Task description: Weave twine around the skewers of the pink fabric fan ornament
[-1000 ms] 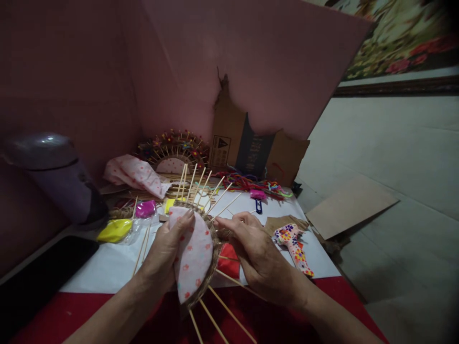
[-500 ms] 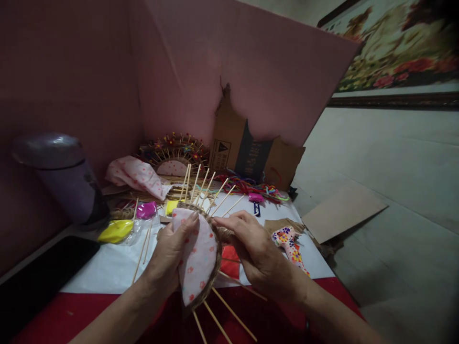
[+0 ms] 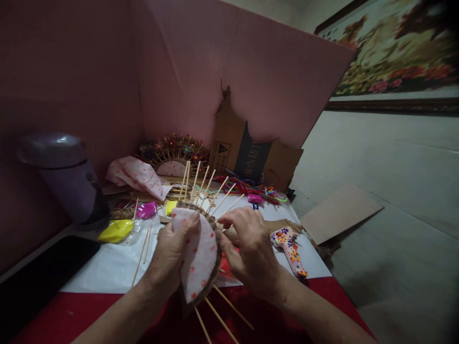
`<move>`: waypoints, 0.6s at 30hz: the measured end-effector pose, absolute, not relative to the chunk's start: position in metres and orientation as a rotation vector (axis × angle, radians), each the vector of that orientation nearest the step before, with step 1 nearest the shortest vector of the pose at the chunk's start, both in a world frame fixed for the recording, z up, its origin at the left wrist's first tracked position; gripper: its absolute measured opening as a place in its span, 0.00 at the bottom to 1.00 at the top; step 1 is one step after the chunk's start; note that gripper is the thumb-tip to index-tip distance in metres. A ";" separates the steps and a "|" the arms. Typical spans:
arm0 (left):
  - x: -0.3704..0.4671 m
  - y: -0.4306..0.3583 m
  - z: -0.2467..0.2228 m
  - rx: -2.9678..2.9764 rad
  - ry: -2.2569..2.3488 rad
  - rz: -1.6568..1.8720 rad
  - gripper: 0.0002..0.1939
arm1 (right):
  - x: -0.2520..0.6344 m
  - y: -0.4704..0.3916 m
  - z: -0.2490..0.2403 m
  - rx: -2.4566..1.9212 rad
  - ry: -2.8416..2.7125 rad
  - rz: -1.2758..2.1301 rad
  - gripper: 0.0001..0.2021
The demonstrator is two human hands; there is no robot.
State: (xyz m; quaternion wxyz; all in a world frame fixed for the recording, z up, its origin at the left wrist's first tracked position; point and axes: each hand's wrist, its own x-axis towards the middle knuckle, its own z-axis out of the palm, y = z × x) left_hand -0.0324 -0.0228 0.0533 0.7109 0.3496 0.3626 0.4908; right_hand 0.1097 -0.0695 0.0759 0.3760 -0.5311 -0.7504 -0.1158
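Note:
My left hand (image 3: pixel 172 251) grips a half-round panel (image 3: pixel 199 253) covered in white cloth with small red prints, thumb on its face. Brown twine-like cord (image 3: pixel 195 206) runs along the curved rim. Thin wooden sticks (image 3: pixel 203 184) fan out from that rim, upward and down toward the lower right. At the rim's right side my right hand (image 3: pixel 251 248) has its thumb and fingers drawn together among the sticks; what they pinch is hidden. Behind those fingers shows some coiled twine (image 3: pixel 229 233), with a red packet (image 3: pixel 225 267) partly covered below it.
A finished-looking fan piece with colourful beads (image 3: pixel 179 148) leans at the back beside torn cardboard (image 3: pixel 229 138). Left stand a purple bottle (image 3: pixel 68 181), a black phone-like slab (image 3: pixel 46 277) and yellow (image 3: pixel 116 231) and magenta packets (image 3: pixel 146 210). A flowered glue-gun-shaped item (image 3: pixel 290 251) lies right.
My right hand has curled its fingers in and its wrist has shifted slightly left, covering some right-hand sticks. My left hand keeps its hold, and the panel has barely moved.

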 end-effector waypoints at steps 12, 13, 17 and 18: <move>-0.033 -0.022 0.050 0.797 0.785 1.080 0.16 | 0.110 -0.061 0.085 -1.449 -1.826 -0.032 0.04; -0.033 -0.023 0.051 0.791 0.782 1.080 0.16 | 0.110 -0.061 0.085 -1.458 -1.820 -0.034 0.04; -0.032 -0.023 0.056 0.721 0.788 1.087 0.16 | 0.113 -0.059 0.087 -1.487 -1.806 -0.088 0.04; -0.031 -0.023 0.057 0.699 0.795 1.087 0.15 | 0.114 -0.059 0.088 -1.471 -1.794 -0.112 0.03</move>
